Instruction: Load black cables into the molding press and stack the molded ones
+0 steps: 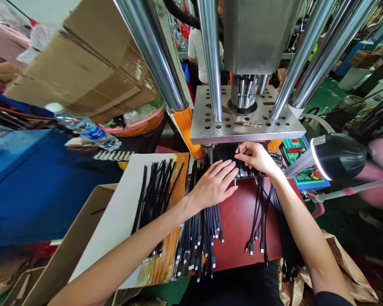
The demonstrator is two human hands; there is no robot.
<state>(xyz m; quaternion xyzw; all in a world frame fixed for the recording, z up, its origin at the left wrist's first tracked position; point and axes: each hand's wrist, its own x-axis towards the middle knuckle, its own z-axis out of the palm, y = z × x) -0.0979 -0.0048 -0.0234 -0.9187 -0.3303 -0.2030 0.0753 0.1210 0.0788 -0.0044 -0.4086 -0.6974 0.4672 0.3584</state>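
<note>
My left hand (212, 182) lies with its fingers stretched out over the front edge of a dark mould (223, 155) with metal slots, under the steel press plate (247, 129). My right hand (257, 158) is at the right of the mould, thumb and fingers pinched together beside a thin dark strip (238, 148); its exact kind is too small to tell. Black cables with metal plugs (198, 238) lie in a bundle below my left hand. More black cables (261, 221) hang over the red table surface (236, 229) below my right hand.
Another cable bundle (156, 187) lies on a white board (115, 229) at left. Steel columns (212, 59) rise around the press. A lamp (338, 156) stands at right before a control panel (301, 159) and a pink fan (379, 174). A water bottle (89, 129) sits at left.
</note>
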